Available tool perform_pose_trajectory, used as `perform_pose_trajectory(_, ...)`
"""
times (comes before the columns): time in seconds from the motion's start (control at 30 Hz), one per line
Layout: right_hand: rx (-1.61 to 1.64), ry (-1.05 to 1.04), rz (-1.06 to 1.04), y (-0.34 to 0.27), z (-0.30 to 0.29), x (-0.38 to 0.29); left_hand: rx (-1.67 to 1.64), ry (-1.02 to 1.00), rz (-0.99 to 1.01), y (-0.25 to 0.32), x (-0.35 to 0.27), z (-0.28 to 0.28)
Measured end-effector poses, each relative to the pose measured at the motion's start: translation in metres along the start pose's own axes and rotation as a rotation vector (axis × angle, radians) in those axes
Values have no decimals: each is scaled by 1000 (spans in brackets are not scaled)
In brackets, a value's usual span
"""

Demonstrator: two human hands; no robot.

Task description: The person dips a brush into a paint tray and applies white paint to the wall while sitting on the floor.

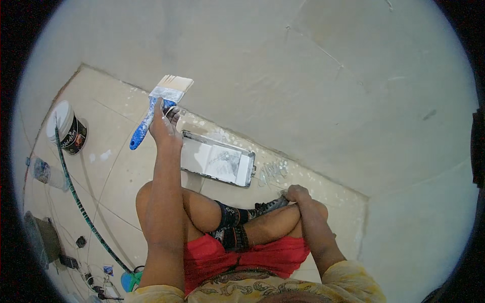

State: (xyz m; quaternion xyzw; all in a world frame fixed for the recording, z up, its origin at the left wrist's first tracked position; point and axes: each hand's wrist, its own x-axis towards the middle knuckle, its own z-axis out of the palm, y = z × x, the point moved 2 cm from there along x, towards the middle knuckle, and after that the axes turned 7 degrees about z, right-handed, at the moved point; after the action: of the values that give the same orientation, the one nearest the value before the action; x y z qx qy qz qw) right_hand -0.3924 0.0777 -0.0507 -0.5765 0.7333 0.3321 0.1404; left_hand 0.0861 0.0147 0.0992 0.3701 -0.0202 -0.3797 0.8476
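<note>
My left hand point(165, 123) holds a wide flat paintbrush point(163, 104) with a blue, paint-spattered handle; its pale, wet-looking bristles point up and right, close in front of the wall. Below and to the right of that hand, a black-rimmed paint tray point(246, 170) holding white paint lies on the tiled floor. My right hand point(297, 194) rests by my right knee, its fingers curled near the toe of a dark shoe point(272, 205). Whether anything is inside those fingers cannot be told.
A plaster-like wall point(265, 94) spans the top and right. At left stand a white-lidded paint bucket point(74, 132), a plastic bottle point(47, 172) and a long dark-green striped pole point(81, 208). Cables and small dark items lie lower left. Clear plastic pieces point(273, 172) lie right of the tray.
</note>
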Motion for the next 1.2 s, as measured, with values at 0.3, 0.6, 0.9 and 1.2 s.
perform_pose_trajectory(0.3, 73, -11, -20, -9, -10, -20, 55, -9, 25, 3, 5, -6)
perform_pose_trajectory(0.6, -25, -26, -52, -7, -9, -9, 51, -4, 28, -2, 4, -4)
perform_pose_trajectory(0.9, 347, 423, -155, -7, -13, -9, 21, -9, 29, 2, 3, -5)
perform_pose_trajectory(1.2, 406, 687, -475, -11, -1, 5, 32, -9, 6, 2, 5, -5)
